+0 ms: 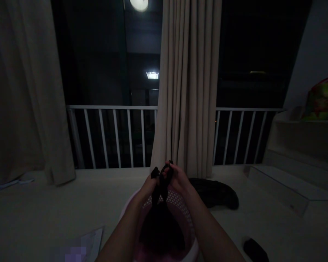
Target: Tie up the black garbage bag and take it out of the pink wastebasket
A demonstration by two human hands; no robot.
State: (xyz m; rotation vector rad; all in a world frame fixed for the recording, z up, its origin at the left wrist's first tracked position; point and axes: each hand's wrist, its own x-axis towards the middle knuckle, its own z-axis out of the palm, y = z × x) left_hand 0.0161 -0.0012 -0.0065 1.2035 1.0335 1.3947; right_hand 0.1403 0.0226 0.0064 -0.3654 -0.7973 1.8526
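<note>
Progress, as I read it: sorting dark laundry out of a basket, partway through. Left to right: paper sheet [91, 242] lies lower left on the floor. Left hand [149, 185] and right hand [177, 179], lower centre, both pinch a dark garment [161, 185] between closed fingers, held up over the pink perforated laundry basket [180, 203]. More dark cloth fills the basket, so most looks left to do. One dark piece [214, 193] already lies on the floor right of centre, a smaller dark item [255, 249] at lower right. The held garment looks thin, limp, bunched and twisted, hanging into the basket; too dim to tell its type.
</note>
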